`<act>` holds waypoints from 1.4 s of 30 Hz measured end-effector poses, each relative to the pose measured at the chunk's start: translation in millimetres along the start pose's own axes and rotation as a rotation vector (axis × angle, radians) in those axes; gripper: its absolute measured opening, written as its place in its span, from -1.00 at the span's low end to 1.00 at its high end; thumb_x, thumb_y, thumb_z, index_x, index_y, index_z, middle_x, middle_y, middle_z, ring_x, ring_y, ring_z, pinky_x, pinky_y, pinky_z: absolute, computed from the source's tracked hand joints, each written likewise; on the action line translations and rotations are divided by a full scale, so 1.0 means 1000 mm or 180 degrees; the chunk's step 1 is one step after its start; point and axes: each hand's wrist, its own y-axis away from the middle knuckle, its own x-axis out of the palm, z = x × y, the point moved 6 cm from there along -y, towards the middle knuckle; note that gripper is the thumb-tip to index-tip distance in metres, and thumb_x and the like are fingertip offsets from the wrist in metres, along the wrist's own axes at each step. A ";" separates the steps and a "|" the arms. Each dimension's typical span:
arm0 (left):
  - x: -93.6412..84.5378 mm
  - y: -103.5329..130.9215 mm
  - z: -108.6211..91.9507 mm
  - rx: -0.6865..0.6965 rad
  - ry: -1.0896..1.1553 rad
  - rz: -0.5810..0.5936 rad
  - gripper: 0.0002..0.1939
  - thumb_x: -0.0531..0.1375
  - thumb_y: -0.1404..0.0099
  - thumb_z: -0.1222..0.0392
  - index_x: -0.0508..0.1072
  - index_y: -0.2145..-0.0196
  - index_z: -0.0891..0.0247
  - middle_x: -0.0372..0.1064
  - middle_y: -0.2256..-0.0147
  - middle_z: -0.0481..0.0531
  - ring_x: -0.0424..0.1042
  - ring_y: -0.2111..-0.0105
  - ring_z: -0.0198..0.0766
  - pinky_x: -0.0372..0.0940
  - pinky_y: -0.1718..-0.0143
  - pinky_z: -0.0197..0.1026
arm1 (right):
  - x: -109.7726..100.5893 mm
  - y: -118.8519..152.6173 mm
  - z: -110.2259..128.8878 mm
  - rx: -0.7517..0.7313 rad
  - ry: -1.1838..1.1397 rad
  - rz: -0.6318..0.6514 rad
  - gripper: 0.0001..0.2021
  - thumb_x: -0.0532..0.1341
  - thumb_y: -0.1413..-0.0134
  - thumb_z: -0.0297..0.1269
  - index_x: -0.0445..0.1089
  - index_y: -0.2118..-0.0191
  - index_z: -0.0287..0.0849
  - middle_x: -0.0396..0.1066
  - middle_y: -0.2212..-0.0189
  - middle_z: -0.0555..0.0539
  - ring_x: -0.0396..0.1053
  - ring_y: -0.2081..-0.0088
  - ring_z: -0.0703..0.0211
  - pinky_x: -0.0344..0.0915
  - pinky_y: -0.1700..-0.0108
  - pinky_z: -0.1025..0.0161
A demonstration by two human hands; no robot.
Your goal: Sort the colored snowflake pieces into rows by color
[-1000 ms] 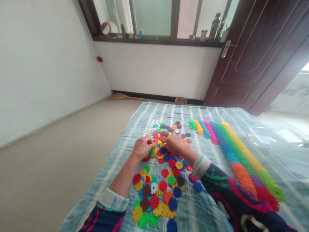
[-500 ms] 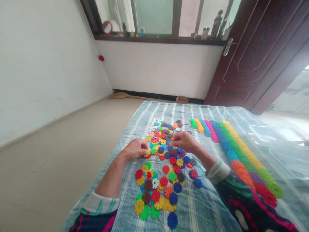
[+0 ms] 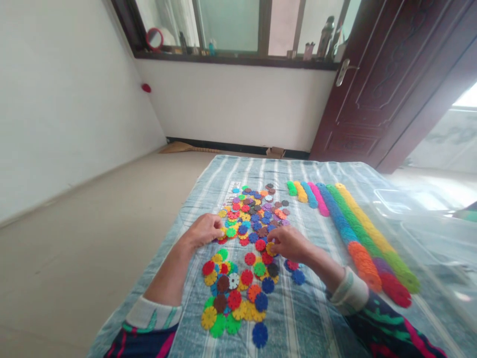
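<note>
Notched plastic discs in many colours [image 3: 246,277] lie loose in a long spread on a striped blue-grey cloth [image 3: 316,328]. My left hand [image 3: 207,229] is at the left edge of the upper group, its fingers closed on a yellow disc [image 3: 219,232]. At the right side of the spread, my right hand [image 3: 288,242] has its fingertips pinched on another yellow disc [image 3: 271,249]. To the right, discs stand pressed together in rows sorted by colour, among them a long yellow row [image 3: 367,216] and a blue row [image 3: 335,211].
Clear plastic containers [image 3: 400,204] stand at the right side of the cloth. Beyond the far edge are a broom [image 3: 182,147] and a cardboard piece [image 3: 276,152] on the floor, and a dark red door [image 3: 372,84].
My right hand has come nearer, down the right side of the spread, and is now at a different yellow disc. My left hand stays at the left edge. The view has shifted slightly.
</note>
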 end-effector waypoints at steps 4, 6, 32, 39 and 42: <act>-0.008 0.005 -0.004 -0.0079 0.0230 -0.0044 -0.89 0.18 0.11 0.17 0.36 0.66 0.26 0.28 0.67 -0.13 0.23 0.61 -0.36 0.06 0.57 -0.33 | 0.003 0.000 0.003 -0.0057 0.0397 0.0187 -0.70 0.17 0.04 -0.36 0.52 0.16 -0.03 0.53 0.26 -0.05 0.42 0.18 0.10 0.16 0.24 0.30; -0.009 0.008 -0.011 -0.0057 0.0483 0.0022 -0.88 0.19 0.10 0.16 0.36 0.64 0.26 0.27 0.68 -0.14 0.23 0.63 -0.37 0.09 0.57 -0.33 | 0.003 0.000 0.004 -0.0058 0.0500 0.0224 -0.71 0.16 0.03 -0.35 0.52 0.17 -0.03 0.53 0.25 -0.06 0.43 0.17 0.08 0.16 0.25 0.29; 0.070 0.016 -0.080 -0.0111 0.2820 0.1007 -0.69 0.39 0.16 0.20 0.49 0.41 0.34 0.52 0.48 0.02 0.49 0.46 -0.23 0.35 0.38 -0.23 | 0.011 -0.014 -0.016 -0.0090 -0.2920 -0.0496 -0.81 0.30 0.16 -0.26 0.49 0.34 -0.21 0.43 0.58 0.05 0.37 0.54 0.28 0.23 0.52 0.39; 0.071 0.016 -0.079 -0.0026 0.2933 0.1157 -0.75 0.34 0.01 0.14 0.53 0.36 0.31 0.54 0.45 0.03 0.52 0.39 -0.20 0.37 0.31 -0.22 | -0.004 -0.006 -0.006 -0.0384 -0.2555 -0.0612 -0.91 0.26 0.09 -0.34 0.53 0.44 -0.18 0.44 0.55 0.06 0.37 0.49 0.29 0.23 0.46 0.40; 0.070 0.015 -0.078 -0.0077 0.2973 0.1055 -0.75 0.37 0.07 0.14 0.51 0.42 0.31 0.53 0.49 0.03 0.49 0.47 -0.24 0.36 0.37 -0.24 | -0.010 -0.003 0.002 -0.0576 -0.2270 -0.0590 -0.90 0.24 0.07 -0.36 0.53 0.42 -0.17 0.44 0.53 0.06 0.37 0.46 0.28 0.22 0.44 0.40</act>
